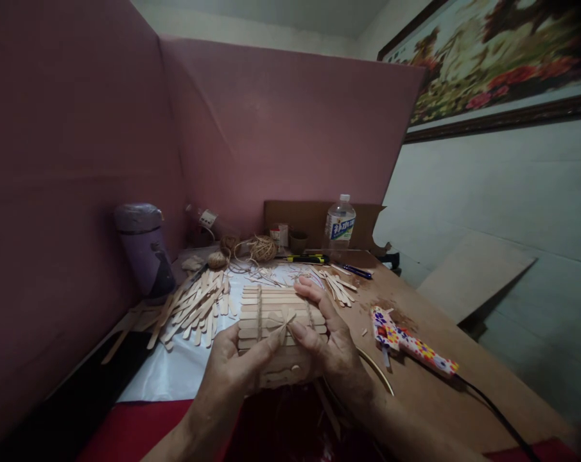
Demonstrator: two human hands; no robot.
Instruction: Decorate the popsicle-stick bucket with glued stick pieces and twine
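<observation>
A small box-like piece made of pale wooden craft sticks (275, 298) is held up between both hands near the table's front edge. Two bands of twine run across it, and a flower shape of short stick pieces (280, 319) sits on its face. My left hand (237, 366) grips the left side, its thumb reaching the lower part of the flower. Around the right side is my right hand (336, 346), with its thumb beside the flower and its fingers along the upper right edge. The underside of the piece is hidden.
Loose craft sticks (198, 311) pile up at left, beside a purple thermos (148, 253). Behind are twine balls (262, 248), a yellow-black cutter (307, 259) and a plastic bottle (341, 228). A flowered glue gun (410, 343) with a black cord lies at right.
</observation>
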